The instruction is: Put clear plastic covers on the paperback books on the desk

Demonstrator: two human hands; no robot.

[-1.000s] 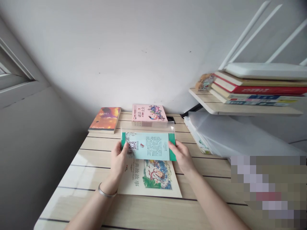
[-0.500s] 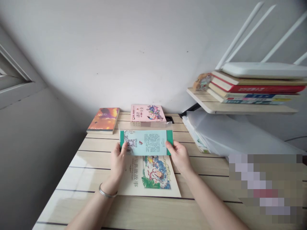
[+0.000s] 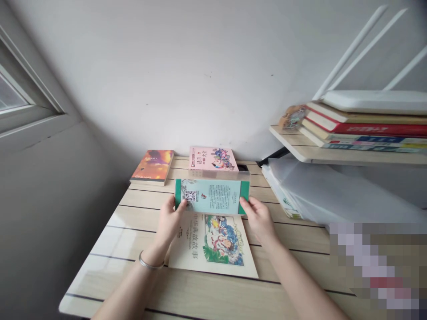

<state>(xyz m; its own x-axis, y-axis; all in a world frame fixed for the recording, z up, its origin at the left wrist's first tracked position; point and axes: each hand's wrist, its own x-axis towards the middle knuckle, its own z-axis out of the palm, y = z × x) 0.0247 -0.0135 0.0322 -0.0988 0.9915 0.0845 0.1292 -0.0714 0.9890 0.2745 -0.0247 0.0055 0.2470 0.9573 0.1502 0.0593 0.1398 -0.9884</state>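
Observation:
A flat, light-blue printed packet (image 3: pixel 210 198) with green ends, a QR code and small text is held up between my two hands. Clear plastic film seems to stand above its top edge. My left hand (image 3: pixel 170 222), with a silver bangle on its wrist, pinches the left end, thumb on the near face. The right end is pinched by my right hand (image 3: pixel 260 220) in the same way. Below the packet, a cream book (image 3: pixel 187 264) with an illustrated cover lies on the table, its upper part hidden by the packet.
Near the wall, an orange-purple book (image 3: pixel 151 166) and a pink book (image 3: pixel 211 158) lie on the slatted table (image 3: pixel 116 240). At right, a shelf (image 3: pixel 300 149) carries stacked books (image 3: pixel 363 129) under a white router (image 3: pixel 373 101). Translucent plastic sheets (image 3: pixel 320 186) fill the space below it.
The view has swung left, so everything sits further right in the picture. Both hands keep their hold on the packet, and more of the cream book's cover shows beneath it.

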